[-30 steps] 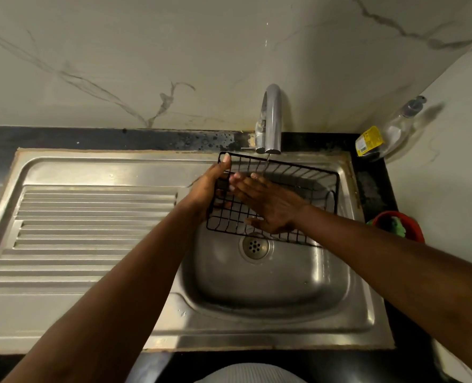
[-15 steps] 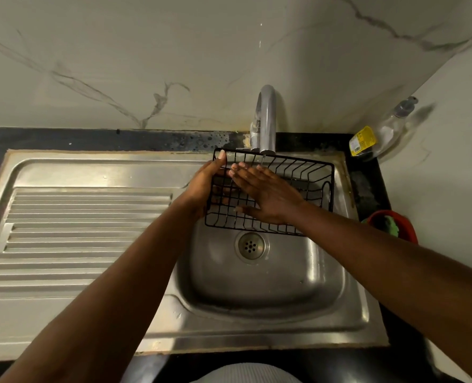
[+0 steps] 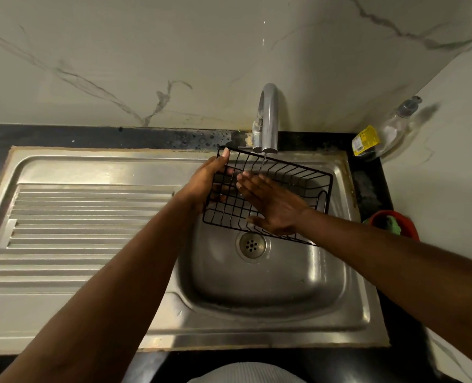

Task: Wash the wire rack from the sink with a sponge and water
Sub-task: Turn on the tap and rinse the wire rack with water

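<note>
A black wire rack hangs tilted over the steel sink basin, right under the tap. A thin stream of water falls from the spout onto it. My left hand grips the rack's left end, thumb on the top rim and fingers behind the wires. My right hand lies flat inside the rack with straight fingers pressed on the wire floor, under the water. No sponge is in either hand.
A ribbed steel draining board lies left of the basin. A clear soap bottle with a yellow label leans in the back right corner. A red bowl holding something green sits on the black counter at the right.
My right hand has slid a little along the rack floor under the stream. The left hand keeps its grip and the rack stays under the tap.
</note>
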A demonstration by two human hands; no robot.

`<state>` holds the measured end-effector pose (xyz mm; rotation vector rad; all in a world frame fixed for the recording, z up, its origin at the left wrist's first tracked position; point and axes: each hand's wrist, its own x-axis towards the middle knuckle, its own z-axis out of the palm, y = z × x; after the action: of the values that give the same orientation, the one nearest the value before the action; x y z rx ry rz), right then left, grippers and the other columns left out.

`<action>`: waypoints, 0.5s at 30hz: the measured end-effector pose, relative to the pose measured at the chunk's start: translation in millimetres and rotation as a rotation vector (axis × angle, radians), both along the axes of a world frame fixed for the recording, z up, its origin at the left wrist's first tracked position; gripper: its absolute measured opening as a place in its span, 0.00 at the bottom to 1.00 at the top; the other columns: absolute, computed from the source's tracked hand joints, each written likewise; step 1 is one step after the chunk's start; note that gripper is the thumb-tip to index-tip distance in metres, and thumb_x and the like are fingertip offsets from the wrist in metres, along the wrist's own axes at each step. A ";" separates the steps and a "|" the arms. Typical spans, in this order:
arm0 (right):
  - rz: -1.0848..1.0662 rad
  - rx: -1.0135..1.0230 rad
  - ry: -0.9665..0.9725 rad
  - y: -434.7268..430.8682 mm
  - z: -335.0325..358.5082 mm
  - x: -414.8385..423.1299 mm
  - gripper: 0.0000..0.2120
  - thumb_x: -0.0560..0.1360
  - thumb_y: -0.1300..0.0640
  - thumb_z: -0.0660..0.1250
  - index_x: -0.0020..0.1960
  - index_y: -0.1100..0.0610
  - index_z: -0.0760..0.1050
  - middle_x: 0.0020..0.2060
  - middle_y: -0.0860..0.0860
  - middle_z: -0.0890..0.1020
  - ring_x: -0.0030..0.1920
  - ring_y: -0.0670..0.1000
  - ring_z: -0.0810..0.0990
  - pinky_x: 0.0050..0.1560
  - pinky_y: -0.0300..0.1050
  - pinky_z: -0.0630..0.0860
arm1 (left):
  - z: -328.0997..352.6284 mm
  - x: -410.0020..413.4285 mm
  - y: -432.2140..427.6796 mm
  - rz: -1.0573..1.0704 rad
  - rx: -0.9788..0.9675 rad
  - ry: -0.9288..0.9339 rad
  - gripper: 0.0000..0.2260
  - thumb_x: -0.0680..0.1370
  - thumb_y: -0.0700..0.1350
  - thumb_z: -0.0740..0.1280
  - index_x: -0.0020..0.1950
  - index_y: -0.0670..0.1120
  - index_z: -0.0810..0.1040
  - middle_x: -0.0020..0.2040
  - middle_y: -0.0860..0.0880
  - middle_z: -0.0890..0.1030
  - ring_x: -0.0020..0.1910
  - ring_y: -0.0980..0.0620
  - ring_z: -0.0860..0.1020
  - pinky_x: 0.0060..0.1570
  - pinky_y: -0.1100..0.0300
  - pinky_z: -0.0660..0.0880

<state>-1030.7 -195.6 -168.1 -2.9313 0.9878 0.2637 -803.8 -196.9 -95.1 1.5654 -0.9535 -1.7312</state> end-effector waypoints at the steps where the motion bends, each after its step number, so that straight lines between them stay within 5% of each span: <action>1: 0.051 -0.026 -0.011 2.7 -2.2 5.4 0.38 0.85 0.35 0.46 0.85 0.58 0.43 0.84 0.56 0.41 0.83 0.55 0.38 0.82 0.59 0.48 | 0.4 -0.9 -0.5 -0.025 -0.016 -0.011 0.29 0.80 0.69 0.62 0.66 0.46 0.79 0.57 0.43 0.85 0.51 0.44 0.84 0.49 0.49 0.79; 5: 0.156 -0.103 -0.033 9.2 -3.9 29.1 0.33 0.85 0.41 0.48 0.85 0.55 0.45 0.84 0.57 0.44 0.83 0.58 0.40 0.82 0.62 0.45 | 6.9 -4.6 -3.3 -0.074 -0.064 -0.011 0.25 0.81 0.65 0.64 0.64 0.45 0.78 0.59 0.39 0.84 0.54 0.37 0.85 0.54 0.43 0.82; 9: 0.373 -0.029 0.038 -4.3 2.3 29.3 0.34 0.83 0.47 0.55 0.85 0.46 0.46 0.84 0.55 0.46 0.83 0.57 0.38 0.81 0.63 0.47 | -1.5 -1.1 2.5 -0.032 -0.032 0.058 0.23 0.82 0.64 0.64 0.66 0.48 0.79 0.59 0.42 0.85 0.54 0.41 0.86 0.56 0.41 0.83; 15: 0.422 0.212 0.106 -12.6 17.2 10.2 0.33 0.81 0.56 0.62 0.82 0.41 0.56 0.82 0.40 0.55 0.84 0.49 0.43 0.82 0.61 0.47 | -12.0 1.9 15.7 0.039 -0.005 0.088 0.27 0.81 0.67 0.61 0.70 0.48 0.78 0.60 0.46 0.86 0.55 0.45 0.86 0.44 0.54 0.83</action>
<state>-1020.5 -208.2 -150.9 -2.9161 0.3094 0.5062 -801.8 -181.1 -107.1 1.4822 -0.8784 -1.7542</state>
